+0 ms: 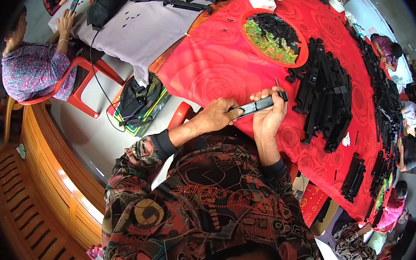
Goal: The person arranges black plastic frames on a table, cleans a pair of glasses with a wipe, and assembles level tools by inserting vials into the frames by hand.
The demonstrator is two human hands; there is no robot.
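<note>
Both hands hold one long, narrow black plastic piece [256,107] above the near edge of the red tablecloth. Its hollow side faces up. My left hand [216,115] is closed on its left end, with the thumb pressing along it. Around the other end wraps my right hand [268,117], fingers curled and thumb along the side. A thin rod [277,81] sticks up by the right fingers; whether that hand grips it I cannot tell. Close on the right lies a heap of similar black plastic pieces [325,96].
An orange-red basin [305,56] holds green and black small parts. More black pieces [353,179] lie farther right on the red cloth [204,76]. A red chair [81,98] seats a person at left. Several people sit along the far right. A wooden bench [49,157] stands left.
</note>
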